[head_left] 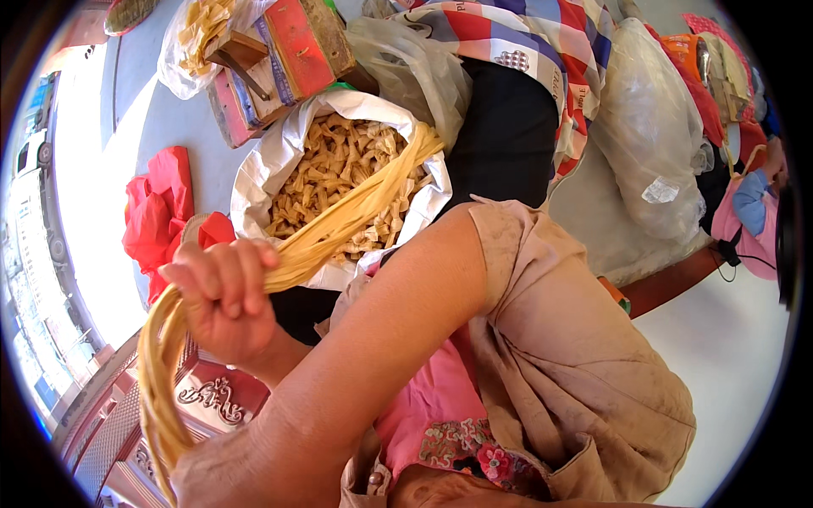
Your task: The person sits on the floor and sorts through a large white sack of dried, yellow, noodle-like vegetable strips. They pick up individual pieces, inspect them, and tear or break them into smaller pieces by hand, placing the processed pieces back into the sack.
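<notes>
My hand [222, 298] closed tight round a long bundle of pale yellow flat strips [339, 224], held over the white sack of cut yellow pieces [254, 182]. Cannot tell which hand; the other is unseen.

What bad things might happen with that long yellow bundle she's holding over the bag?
1. One hand grips the yellow strip bundle only near its middle, so the long curved end hanging toward the lower left may slip or splay out.
2. The far end lies across the open white sack of small yellow pieces; a tug might flick pieces out or tip the sack.
</notes>
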`<state>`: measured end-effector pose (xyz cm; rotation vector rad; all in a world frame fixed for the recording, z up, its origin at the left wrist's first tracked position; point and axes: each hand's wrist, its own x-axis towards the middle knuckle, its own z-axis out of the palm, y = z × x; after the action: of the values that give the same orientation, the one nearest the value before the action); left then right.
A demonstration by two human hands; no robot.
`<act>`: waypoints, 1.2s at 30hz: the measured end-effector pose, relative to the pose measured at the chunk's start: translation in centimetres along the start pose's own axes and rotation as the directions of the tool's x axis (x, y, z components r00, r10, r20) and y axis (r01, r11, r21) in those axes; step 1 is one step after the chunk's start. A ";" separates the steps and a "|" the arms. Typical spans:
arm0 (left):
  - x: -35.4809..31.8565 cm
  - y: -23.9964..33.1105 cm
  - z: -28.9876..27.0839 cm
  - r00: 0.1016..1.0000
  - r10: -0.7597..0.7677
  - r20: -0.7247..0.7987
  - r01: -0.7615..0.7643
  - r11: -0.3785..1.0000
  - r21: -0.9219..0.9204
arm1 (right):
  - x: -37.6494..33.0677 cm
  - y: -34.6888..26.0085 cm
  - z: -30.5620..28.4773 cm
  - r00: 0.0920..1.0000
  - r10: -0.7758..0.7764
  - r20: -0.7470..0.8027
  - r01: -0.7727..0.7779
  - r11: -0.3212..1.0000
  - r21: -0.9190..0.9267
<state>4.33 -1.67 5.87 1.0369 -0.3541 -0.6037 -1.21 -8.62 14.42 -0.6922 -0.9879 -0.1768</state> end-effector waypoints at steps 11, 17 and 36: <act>2.8 -2.3 -8.3 0.992 -0.113 -0.061 0.087 0.940 -0.329 | -21.1 -3.4 -14.0 0.719 0.050 -0.693 -0.672 0.306 -0.674; 3.5 -4.3 -10.2 0.984 -0.165 -0.067 0.112 0.867 -0.486 | -31.5 -2.7 -17.8 0.341 0.347 -0.874 -0.816 -0.352 -0.458; 3.3 5.9 -5.8 0.984 0.131 0.124 -0.021 0.765 -0.644 | -19.2 -6.4 -23.1 0.318 0.122 -0.940 -0.726 0.669 -0.159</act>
<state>11.82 2.53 8.32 0.3046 -0.2961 -0.6722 1.69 -30.89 -6.55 -1.2406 0.3979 -0.2938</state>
